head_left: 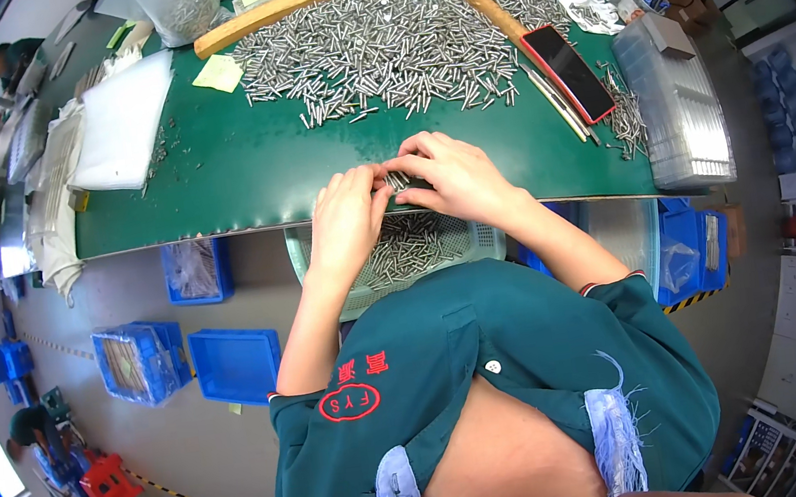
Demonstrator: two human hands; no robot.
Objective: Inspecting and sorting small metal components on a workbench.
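Green covers the workbench (241, 183), and a broad heap of short metal pins (384, 51) spreads across it, serving here as the reference for every place. On the person's side of the heap, near the bench's front edge, a small cluster of pins (397, 181) sits between the two hands. The left hand (343, 217) meets the cluster from its left, its fingers bent and bunched; the right hand (454, 177) arches over from the other side, fingers curved and its thumb held apart from them. Both sets of fingertips come in close around the pins, but which hand has hold of them, and how firmly, I cannot tell.

Nearer the person than the heap and lower than the bench top, a pale green mesh basket (489, 243) contains more loose pins. A curved wooden strip (323, 4) borders the heap's far side. Right of the heap lie a red-edged smartphone (567, 74) and, farther right, a stack of clear plastic trays (685, 119). Left of it are white sheets (124, 123).
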